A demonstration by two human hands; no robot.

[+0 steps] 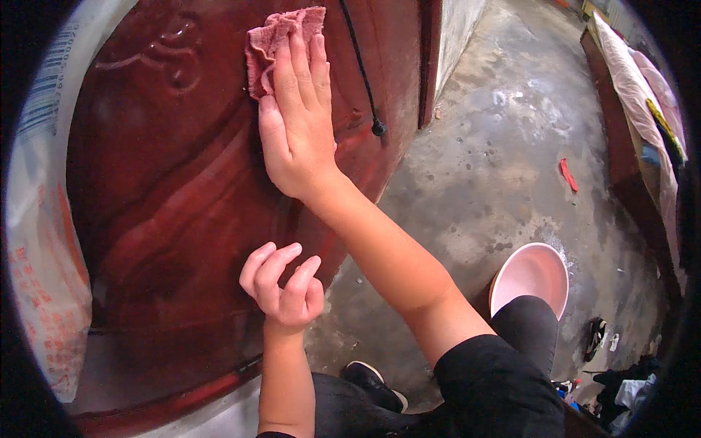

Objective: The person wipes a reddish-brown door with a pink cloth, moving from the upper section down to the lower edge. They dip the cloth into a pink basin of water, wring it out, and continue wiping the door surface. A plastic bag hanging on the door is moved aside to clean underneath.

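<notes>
My right hand lies with its fingers stretched out on a folded pink cloth, pressing it against a glossy dark red panel with a raised, curling relief. The cloth sticks out beyond the fingertips and to the left of the fingers. Just right of the cloth a thin black cord crosses the panel and ends in a small dark knob. Lower down, my left hand holds nothing; its fingers are loosely curled, in front of the panel's lower right part.
A printed plastic sack stands along the left edge. On the wet-spotted concrete floor a pink basin sits beside my knee, and a red scrap lies farther off. A bed-like wooden frame with pale cloth runs along the right; clothes lie at lower right.
</notes>
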